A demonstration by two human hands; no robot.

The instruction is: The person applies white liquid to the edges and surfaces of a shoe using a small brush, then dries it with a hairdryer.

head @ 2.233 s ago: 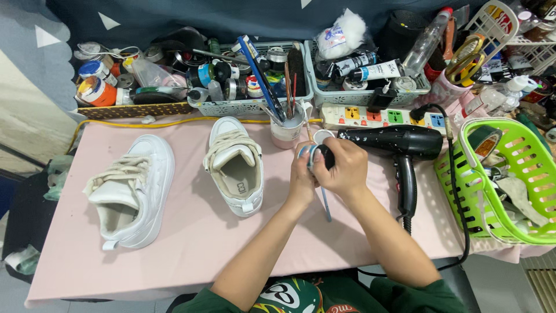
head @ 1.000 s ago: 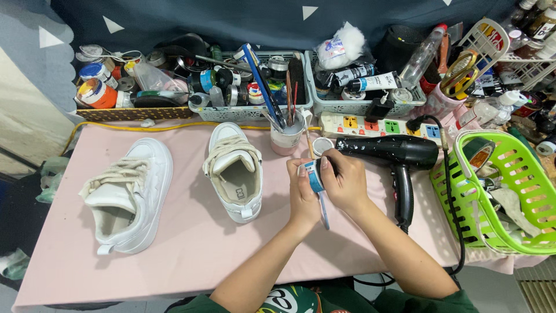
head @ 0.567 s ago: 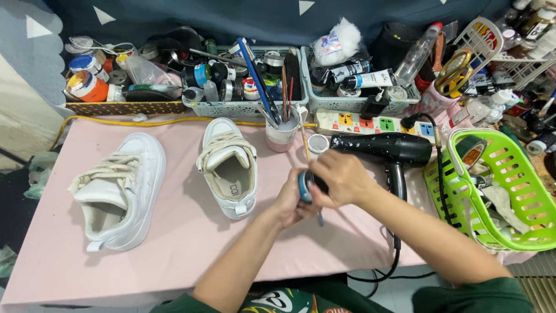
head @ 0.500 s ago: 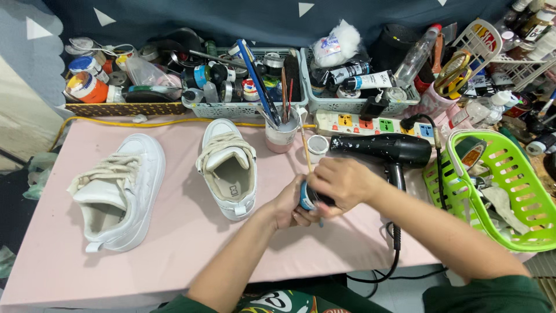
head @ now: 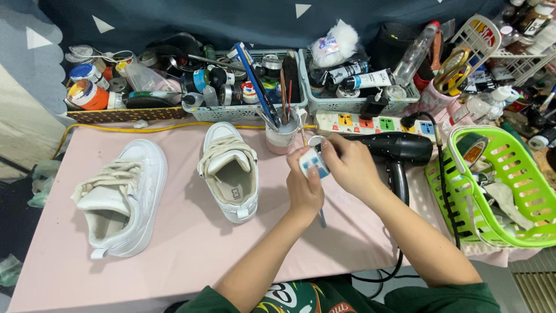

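- Overhead, a person sits at a pink table [head: 174,255] and both hands meet just above its middle.
- Left hand [head: 305,186]: fingers curled around a small white jar [head: 313,162] with blue marks, gripping it from below and the side.
- Right hand [head: 349,165]: fingers bent over the jar's top and right side, grasping it too; a thin brush [head: 303,137] pokes up beside the hands, and another thin stem shows below the left hand; which fingers pinch it I cannot tell.
- The jar is held in the air between both hands, in front of a pink cup [head: 282,132] full of brushes.
- Just right of the hands, a black hair dryer [head: 399,153] lies on the table, its cord running off the near edge.
- Left of the hands, two white sneakers: one [head: 230,171] near the wrist, the other [head: 120,200] farther left, apart, both with openings facing up.
- Behind, along the table's far edge: grey trays [head: 243,110] crowded with paint pots and tubes, and a white power strip [head: 373,123].
- Far right: a green basket [head: 509,232] holding rags and tape.
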